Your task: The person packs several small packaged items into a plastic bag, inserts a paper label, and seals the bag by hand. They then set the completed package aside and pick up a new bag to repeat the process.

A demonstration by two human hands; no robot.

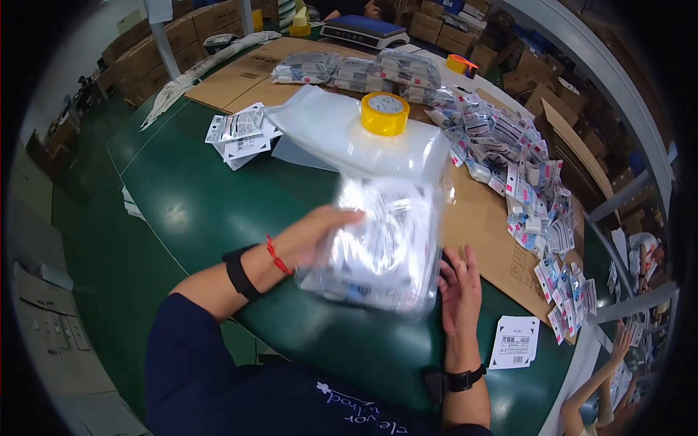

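A clear plastic bag [382, 254] with a white printed sheet and several small packs inside is tilted up over the green table, slightly blurred. My left hand [316, 232] grips its left side, the thumb lying over the front. At the bag's right edge my right hand [461, 294] is open, palm up with its fingers apart; whether the fingertips touch the bag, I cannot tell. Just beyond lies a stack of flat clear bags [327, 134] with a roll of yellow tape [384, 114] on top. Near my right wrist rests a small pile of white printed labels [514, 341].
Many small blister packs [520, 174] are heaped along the right on flattened cardboard [480, 232]. Filled bags [356, 73] are stacked at the back, before a scale [363, 32]. Printed sheets [240, 134] lie at left. Another person's arm [600, 378] shows at lower right.
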